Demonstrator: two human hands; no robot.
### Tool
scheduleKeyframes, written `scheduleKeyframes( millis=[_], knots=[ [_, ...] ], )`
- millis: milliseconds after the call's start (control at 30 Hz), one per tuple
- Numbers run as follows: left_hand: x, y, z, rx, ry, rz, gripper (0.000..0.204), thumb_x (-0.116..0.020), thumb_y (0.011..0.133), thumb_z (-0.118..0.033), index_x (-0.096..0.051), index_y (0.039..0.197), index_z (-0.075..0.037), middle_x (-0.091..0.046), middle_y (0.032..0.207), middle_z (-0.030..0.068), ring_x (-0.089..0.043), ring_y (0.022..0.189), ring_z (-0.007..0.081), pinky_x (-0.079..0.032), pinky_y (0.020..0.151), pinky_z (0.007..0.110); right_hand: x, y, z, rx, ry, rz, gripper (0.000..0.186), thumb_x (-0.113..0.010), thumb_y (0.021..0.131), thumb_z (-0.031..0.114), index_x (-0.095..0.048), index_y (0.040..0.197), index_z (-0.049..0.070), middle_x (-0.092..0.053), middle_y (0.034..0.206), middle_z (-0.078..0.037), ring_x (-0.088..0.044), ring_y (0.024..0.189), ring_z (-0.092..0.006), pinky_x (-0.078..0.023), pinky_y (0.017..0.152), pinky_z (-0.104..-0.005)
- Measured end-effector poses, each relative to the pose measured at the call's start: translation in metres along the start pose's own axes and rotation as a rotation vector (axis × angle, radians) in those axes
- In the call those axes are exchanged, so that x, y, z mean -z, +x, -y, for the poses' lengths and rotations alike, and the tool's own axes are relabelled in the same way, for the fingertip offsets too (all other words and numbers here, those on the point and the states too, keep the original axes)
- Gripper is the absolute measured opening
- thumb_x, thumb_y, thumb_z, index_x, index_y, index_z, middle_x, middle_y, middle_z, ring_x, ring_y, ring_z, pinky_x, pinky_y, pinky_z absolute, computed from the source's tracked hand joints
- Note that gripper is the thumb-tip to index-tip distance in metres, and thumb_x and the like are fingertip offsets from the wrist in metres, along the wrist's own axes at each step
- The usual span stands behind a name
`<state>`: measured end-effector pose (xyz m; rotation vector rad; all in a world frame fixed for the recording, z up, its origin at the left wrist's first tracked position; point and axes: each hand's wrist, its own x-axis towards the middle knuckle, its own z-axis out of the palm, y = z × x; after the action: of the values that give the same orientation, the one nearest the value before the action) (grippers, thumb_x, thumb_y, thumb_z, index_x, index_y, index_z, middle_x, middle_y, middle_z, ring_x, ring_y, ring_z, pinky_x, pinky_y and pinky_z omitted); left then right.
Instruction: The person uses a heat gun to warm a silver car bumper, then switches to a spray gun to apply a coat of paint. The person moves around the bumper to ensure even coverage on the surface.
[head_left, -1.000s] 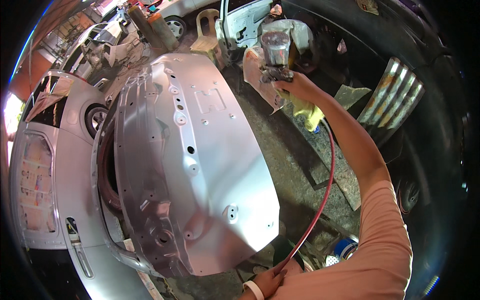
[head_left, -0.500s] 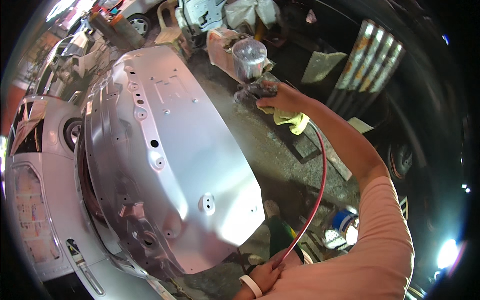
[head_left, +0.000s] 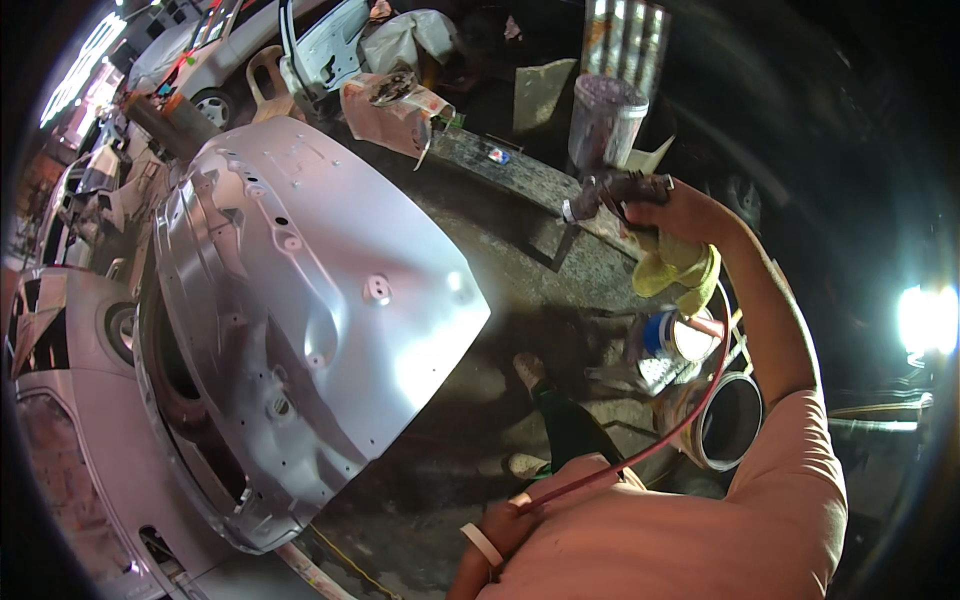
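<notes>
My right hand point(head_left: 668, 218) is closed round the grip of a paint spray gun point(head_left: 615, 192), held out to the right. A cloudy cup point(head_left: 607, 125) stands on top of the gun. Below the hand hangs a yellow cloth point(head_left: 668, 275). From there a red hose point(head_left: 690, 415) curves down to my left hand point(head_left: 505, 525), which is closed on it near my body; a pale band circles that wrist. To the left is a silver-painted car panel point(head_left: 400, 240), with holes and raised ribs. The gun is apart from it.
Left of the panel stands a silver car point(head_left: 85, 400). Paint cans, one with a blue label point(head_left: 660, 335), and an open round container point(head_left: 730, 425) sit on the floor at right. A long board point(head_left: 520, 180) lies behind. A bright lamp point(head_left: 925, 320) shines far right.
The gun has moved right and slightly down, away from the panel. My view has swung right, so the panel sits farther left. My left hand stays on the hose.
</notes>
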<state>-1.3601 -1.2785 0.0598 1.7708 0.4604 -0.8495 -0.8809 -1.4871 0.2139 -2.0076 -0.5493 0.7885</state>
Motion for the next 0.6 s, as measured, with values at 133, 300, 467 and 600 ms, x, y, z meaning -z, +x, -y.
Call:
scheduleKeyframes(
  millis=[133, 300, 467, 600],
  knots=[
    [-0.018, -0.038, 0.062, -0.016, -0.015, -0.168, 0.047, -0.074, 0.088, -0.047, -0.061, 0.078, -0.003, -0.060, 0.066, 0.0110, -0.053, 0.062, 0.0145, -0.044, 0.058, 0.037, -0.057, -0.035, -0.023, 0.096, -0.031, -0.262, 0.034, -0.069, 0.097, 0.034, -0.069, 0.112, 0.004, -0.070, 0.091, -0.001, -0.059, 0.085, -0.0091, -0.049, 0.078, -0.0310],
    [-0.036, -0.073, 0.110, 0.092, 0.195, -0.280, 0.049, -0.068, 0.093, -0.050, -0.062, 0.077, -0.003, -0.065, 0.071, 0.0202, -0.066, 0.067, 0.0356, -0.048, 0.061, 0.044, -0.127, -0.019, -0.060, 0.084, -0.070, -0.368, 0.050, -0.069, 0.094, 0.046, -0.065, 0.127, 0.009, -0.074, 0.102, -0.011, -0.068, 0.092, -0.0237, -0.051, 0.084, -0.0379],
    [-0.050, -0.081, 0.165, 0.160, 0.321, -0.308, 0.051, -0.063, 0.094, -0.052, -0.065, 0.082, -0.003, -0.068, 0.082, 0.0257, -0.065, 0.087, 0.0486, -0.049, 0.070, 0.052, -0.181, -0.050, -0.087, -0.020, -0.098, -0.389, 0.070, -0.070, 0.089, 0.058, -0.055, 0.142, 0.014, -0.072, 0.109, -0.023, -0.070, 0.104, -0.0376, -0.052, 0.089, -0.0447],
    [-0.069, -0.082, 0.217, 0.362, 0.374, -0.219, 0.048, -0.063, 0.093, -0.051, -0.068, 0.091, -0.004, -0.070, 0.095, 0.0257, -0.065, 0.098, 0.0471, -0.050, 0.080, 0.052, -0.223, -0.129, -0.102, 0.001, 0.011, -0.310, 0.068, -0.074, 0.090, 0.051, -0.058, 0.137, 0.004, -0.075, 0.104, -0.019, -0.070, 0.096, -0.0233, -0.052, 0.088, -0.0384]
  ],
)
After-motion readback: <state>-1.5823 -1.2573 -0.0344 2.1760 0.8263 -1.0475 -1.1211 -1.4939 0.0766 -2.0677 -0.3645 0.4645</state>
